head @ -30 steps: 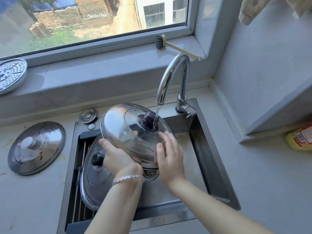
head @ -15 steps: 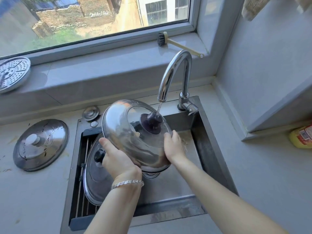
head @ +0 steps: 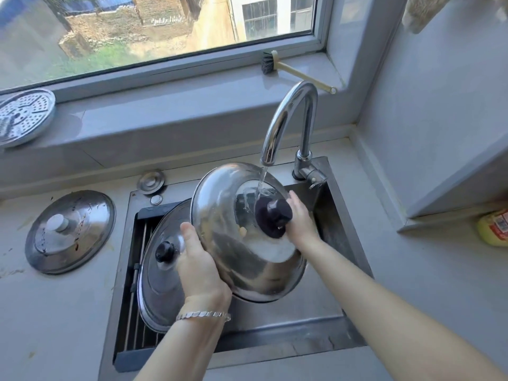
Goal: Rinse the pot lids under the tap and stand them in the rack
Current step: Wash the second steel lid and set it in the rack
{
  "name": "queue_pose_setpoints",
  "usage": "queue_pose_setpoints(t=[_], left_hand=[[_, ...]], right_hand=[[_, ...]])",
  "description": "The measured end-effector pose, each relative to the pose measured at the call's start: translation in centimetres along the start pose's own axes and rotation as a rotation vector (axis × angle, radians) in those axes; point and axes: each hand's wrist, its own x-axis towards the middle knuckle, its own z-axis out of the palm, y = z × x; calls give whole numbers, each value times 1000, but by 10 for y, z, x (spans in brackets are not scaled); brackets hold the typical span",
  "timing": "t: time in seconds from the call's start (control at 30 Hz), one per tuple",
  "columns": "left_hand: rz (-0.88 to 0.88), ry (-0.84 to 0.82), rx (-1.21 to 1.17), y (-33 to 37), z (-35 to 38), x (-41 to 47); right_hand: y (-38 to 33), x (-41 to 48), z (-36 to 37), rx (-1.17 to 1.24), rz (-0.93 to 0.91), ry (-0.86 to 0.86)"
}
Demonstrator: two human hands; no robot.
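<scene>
A large domed steel lid [head: 220,215] with a glass window and a dark knob [head: 273,215] is tilted over the sink under the running tap [head: 286,116]. Water lands just above the knob. My left hand [head: 199,266] grips the lid's lower left rim. My right hand [head: 301,218] holds its right edge behind the knob, with the fingers partly hidden. A second steel lid [head: 158,281] with a black knob leans on the rack [head: 137,320] at the left of the sink. A third lid [head: 70,231] lies flat on the counter at the left.
A perforated steamer plate [head: 23,116] rests on the windowsill at the far left, and a dish brush [head: 277,66] lies on the sill behind the tap. The sink plug [head: 151,181] sits on the counter behind the sink. A yellow bottle [head: 493,226] lies at the right edge.
The lid has tipped further, its knob swinging right and toward me. My right hand slid from the lid's lower edge up its right side, behind the knob. The left hand kept its grip.
</scene>
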Motion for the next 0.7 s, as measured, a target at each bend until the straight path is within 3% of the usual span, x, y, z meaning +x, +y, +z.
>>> queue_pose_setpoints(t=[0.13, 0.2, 0.3, 0.37, 0.5, 0.57, 0.7], left_hand=[[-53, -205, 89, 13, -13, 9], [-45, -271, 193, 16, -11, 7], [-44, -282, 283, 10, -1, -3], [-37, -242, 276, 5, 2, -5], [-14, -181, 272, 4, 2, -3], [10, -177, 291, 4, 1, -3], [30, -121, 242, 8, -12, 6]], right_hand=[[-24, 22, -31, 69, -32, 10], [-50, 21, -38, 16, -140, -84], [-85, 7, -22, -333, -386, -306], [-93, -9, 5, -623, -580, -286], [-91, -22, 18, -622, -738, -173], [-90, -15, 7, -573, -697, -190], [-68, 15, -27, -405, -227, -321]])
